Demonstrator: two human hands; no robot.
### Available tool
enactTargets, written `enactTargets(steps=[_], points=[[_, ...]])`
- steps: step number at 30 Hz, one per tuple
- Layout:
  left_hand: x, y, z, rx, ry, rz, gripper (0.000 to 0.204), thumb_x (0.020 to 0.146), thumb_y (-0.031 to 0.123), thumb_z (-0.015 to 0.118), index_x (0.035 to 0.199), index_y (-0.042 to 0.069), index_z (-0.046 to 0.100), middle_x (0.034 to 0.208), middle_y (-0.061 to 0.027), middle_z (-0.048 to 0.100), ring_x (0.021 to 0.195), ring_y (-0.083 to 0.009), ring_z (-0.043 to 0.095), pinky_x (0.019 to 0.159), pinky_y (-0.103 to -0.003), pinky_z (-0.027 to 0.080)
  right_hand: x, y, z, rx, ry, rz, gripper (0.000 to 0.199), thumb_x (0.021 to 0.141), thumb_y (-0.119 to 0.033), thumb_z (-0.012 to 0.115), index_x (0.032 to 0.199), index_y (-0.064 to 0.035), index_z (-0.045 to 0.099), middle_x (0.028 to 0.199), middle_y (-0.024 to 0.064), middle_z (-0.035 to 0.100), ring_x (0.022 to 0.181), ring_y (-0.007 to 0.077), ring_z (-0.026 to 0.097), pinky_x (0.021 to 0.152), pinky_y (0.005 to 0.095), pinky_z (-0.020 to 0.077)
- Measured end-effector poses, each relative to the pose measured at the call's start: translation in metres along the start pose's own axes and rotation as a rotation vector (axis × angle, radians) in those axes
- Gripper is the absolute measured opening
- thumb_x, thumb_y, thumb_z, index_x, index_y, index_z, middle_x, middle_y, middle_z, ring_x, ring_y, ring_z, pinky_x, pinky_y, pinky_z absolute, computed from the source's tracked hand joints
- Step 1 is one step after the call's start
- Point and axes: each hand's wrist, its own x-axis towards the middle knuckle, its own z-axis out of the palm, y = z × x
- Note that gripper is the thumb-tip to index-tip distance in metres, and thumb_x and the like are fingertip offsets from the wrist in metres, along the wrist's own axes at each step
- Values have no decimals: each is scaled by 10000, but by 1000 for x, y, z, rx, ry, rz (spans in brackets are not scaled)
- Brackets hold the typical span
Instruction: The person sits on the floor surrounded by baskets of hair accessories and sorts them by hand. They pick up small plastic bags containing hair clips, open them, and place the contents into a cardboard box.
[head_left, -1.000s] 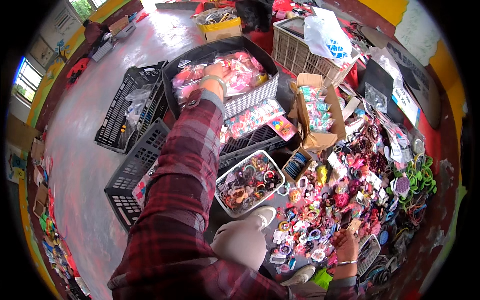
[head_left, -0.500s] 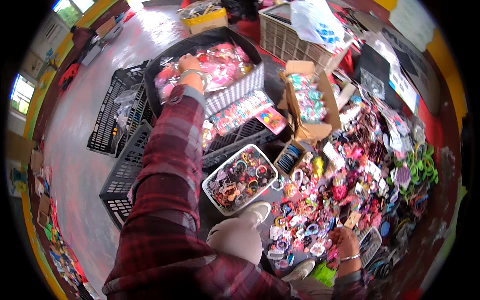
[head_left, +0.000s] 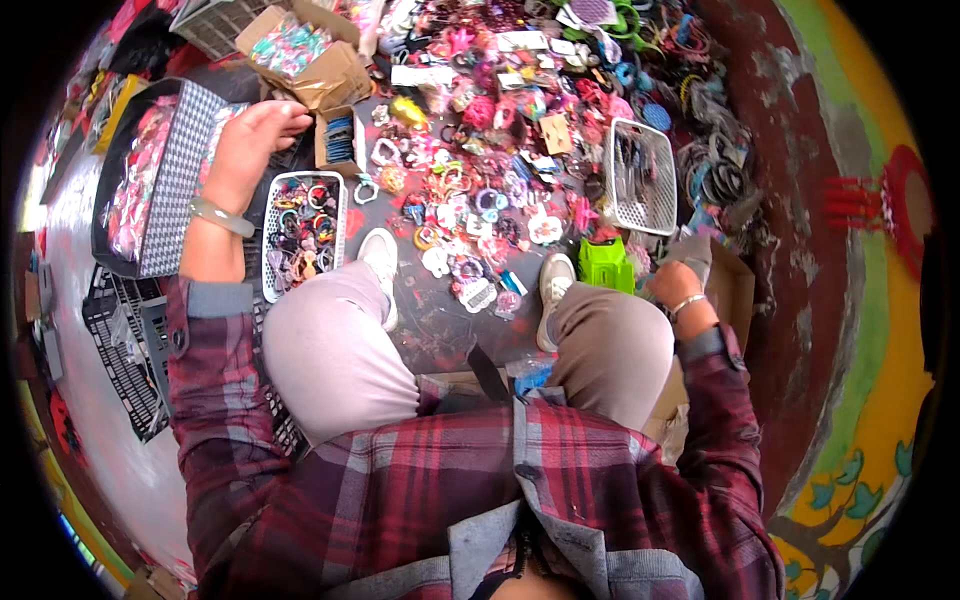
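My left hand (head_left: 257, 138) hovers over the near side of a small cardboard box of blue bands (head_left: 340, 138). Its fingers stretch forward, with nothing visible in them. Below it stands a white basket (head_left: 268, 245) of mixed hair ties. At the right, my right hand (head_left: 680, 284) is closed beside a cardboard box (head_left: 732, 300). A greyish, blurred piece (head_left: 695, 252) shows at its fingers; what it is I cannot make out. Between my hands spreads a pile of colourful hair ties and hair ornaments (head_left: 490, 200) on the floor.
A black bin (head_left: 118, 255) with pink packs stands far left, near black crates (head_left: 125, 350). An open carton (head_left: 325, 75) of wrapped packs lies behind my left hand. A white basket (head_left: 640, 222) and a bright green plastic object (head_left: 606, 265) stand near my right shoe (head_left: 556, 290).
The view has swung right and down. My left hand has come out of the black bin of pink packs. My right hand has moved from the hair-tie pile to beside the cardboard box.
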Motion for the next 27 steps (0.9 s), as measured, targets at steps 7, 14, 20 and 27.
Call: enactTargets(steps=[7,14,20,27], points=[[-52,125,117,443,-380,328,202,905,132,495,975,-8,623,905,-48,639,835,-91,578,734,-222,456,-64,-29,-14,963,431,80,172,832,-72,579,973,13,626,924,88,647,852,158,610,747,268,483],[-87,119,238,-89,-430,230,157,892,106,526,931,-19,613,848,-52,633,795,-101,579,730,-231,456,-111,-163,-87,-221,615,-793,251,651,-57,632,900,-73,609,1076,81,585,1167,274,466,893,393,392],[-77,112,248,-277,-635,139,244,880,102,539,1101,2,570,1062,-48,581,979,-120,532,858,-256,418,-115,-182,-74,-390,480,-888,269,667,-171,574,901,-39,595,1138,90,556,1241,257,382,887,363,390],[-81,86,255,-387,-719,144,177,862,99,549,986,-7,615,986,-71,623,923,-134,562,833,-274,436,-105,-200,-80,-436,344,-1092,262,681,-166,555,899,-27,599,1126,87,561,1212,232,408,861,361,397]])
